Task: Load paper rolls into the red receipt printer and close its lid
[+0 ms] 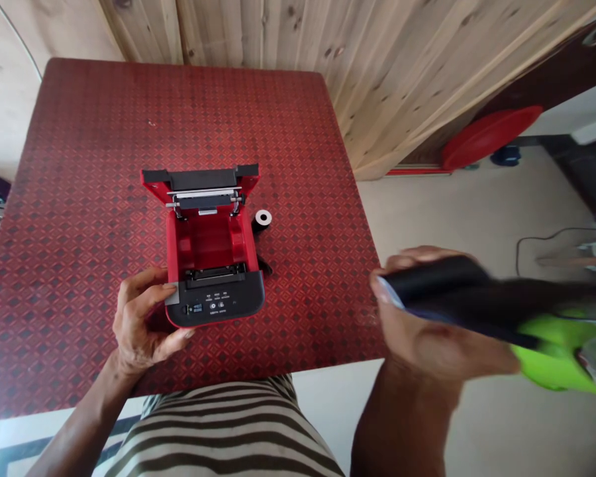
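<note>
A small red and black printer (213, 291) sits on the table with its lid (203, 179) raised and its red inner bay bare. My left hand (142, 321) grips the front left corner, fingers on the black panel and thumb at the front edge. Close against the printer's right side lies a small black roll (263, 220) with a white end. Off the table's right edge, my right hand (427, 331) is closed round a long black object (442, 285). Motion blur hides its kind.
The table (104, 126) has a red patterned top and stands by a wooden plank wall (278, 33). To the right are a bright green object (556, 351), a red round thing (491, 136) and a cable (551, 235) near the floor.
</note>
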`<control>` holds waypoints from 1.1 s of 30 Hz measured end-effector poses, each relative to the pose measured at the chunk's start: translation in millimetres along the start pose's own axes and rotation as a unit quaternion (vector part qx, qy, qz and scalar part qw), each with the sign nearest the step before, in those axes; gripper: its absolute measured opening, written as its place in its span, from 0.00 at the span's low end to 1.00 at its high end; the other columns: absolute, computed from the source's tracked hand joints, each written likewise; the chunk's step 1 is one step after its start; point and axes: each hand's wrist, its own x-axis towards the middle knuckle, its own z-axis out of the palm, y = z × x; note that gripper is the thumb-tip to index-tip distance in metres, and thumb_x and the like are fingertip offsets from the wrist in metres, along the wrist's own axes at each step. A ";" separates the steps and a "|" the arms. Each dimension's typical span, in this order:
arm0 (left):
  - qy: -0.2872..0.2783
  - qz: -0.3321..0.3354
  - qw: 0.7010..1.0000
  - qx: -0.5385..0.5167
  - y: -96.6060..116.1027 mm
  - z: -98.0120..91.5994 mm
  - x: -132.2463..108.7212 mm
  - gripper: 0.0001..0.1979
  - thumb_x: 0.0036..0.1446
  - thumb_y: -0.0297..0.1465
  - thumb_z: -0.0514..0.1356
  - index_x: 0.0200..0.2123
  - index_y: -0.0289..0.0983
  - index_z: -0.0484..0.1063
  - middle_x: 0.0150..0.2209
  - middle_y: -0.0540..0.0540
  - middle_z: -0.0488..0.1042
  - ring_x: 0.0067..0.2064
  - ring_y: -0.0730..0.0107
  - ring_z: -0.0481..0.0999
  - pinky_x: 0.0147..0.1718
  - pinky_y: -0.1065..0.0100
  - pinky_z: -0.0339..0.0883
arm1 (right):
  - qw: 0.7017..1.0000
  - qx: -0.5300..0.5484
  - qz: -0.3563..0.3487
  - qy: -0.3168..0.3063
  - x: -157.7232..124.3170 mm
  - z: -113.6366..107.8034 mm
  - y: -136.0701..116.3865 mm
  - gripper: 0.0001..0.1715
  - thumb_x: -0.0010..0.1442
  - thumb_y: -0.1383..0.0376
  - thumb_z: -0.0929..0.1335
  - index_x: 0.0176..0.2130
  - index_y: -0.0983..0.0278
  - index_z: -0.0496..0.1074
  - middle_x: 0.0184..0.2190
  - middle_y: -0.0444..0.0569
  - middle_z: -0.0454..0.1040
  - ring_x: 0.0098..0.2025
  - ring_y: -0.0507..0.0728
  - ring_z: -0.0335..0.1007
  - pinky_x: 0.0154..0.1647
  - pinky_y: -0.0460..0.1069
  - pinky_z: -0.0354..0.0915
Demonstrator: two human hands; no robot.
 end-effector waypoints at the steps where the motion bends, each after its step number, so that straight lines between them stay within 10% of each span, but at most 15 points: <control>1: 0.001 -0.002 1.000 0.000 0.0 -0.2 -0.1 0.29 0.59 0.48 0.70 0.58 0.43 0.71 0.52 0.39 0.76 0.50 0.56 0.80 0.44 0.55 0.79 | 1.000 0.008 0.005 0.001 1.7 -7.9 -4.0 0.17 0.67 0.45 0.65 0.41 0.49 0.77 0.37 0.50 0.69 0.36 0.61 0.71 0.28 0.54 0.67; 5: -0.005 -0.014 1.000 0.005 0.6 -0.7 -0.1 0.27 0.59 0.48 0.70 0.56 0.44 0.72 0.51 0.40 0.77 0.50 0.55 0.80 0.45 0.54 0.78 | 0.995 -0.079 0.032 -0.045 0.9 -11.1 -0.5 0.08 0.67 0.52 0.70 0.41 0.49 0.79 0.38 0.48 0.74 0.38 0.60 0.73 0.35 0.56 0.70; 14: -0.008 -0.021 1.000 0.011 1.2 -1.1 -1.0 0.26 0.59 0.50 0.69 0.54 0.43 0.73 0.51 0.39 0.76 0.48 0.55 0.80 0.44 0.53 0.78 | 0.947 -0.229 0.009 -0.225 0.4 56.1 55.2 0.12 0.63 0.65 0.72 0.48 0.59 0.77 0.43 0.47 0.81 0.40 0.56 0.78 0.40 0.52 0.73; 27: -0.013 -0.031 0.999 0.003 6.0 -1.9 3.3 0.25 0.60 0.48 0.69 0.56 0.44 0.73 0.50 0.38 0.77 0.49 0.53 0.80 0.43 0.51 0.78 | 0.947 -0.208 0.041 -0.240 -19.9 61.3 49.3 0.13 0.63 0.68 0.71 0.48 0.59 0.77 0.41 0.46 0.81 0.33 0.53 0.74 0.38 0.51 0.73; 33: -0.008 -0.026 1.000 0.003 5.3 -2.0 2.5 0.25 0.60 0.49 0.69 0.55 0.43 0.74 0.50 0.38 0.77 0.48 0.53 0.81 0.43 0.51 0.79 | 0.959 -0.161 0.094 -0.215 1.0 43.7 44.0 0.25 0.63 0.53 0.77 0.57 0.57 0.77 0.45 0.48 0.82 0.37 0.56 0.78 0.39 0.53 0.76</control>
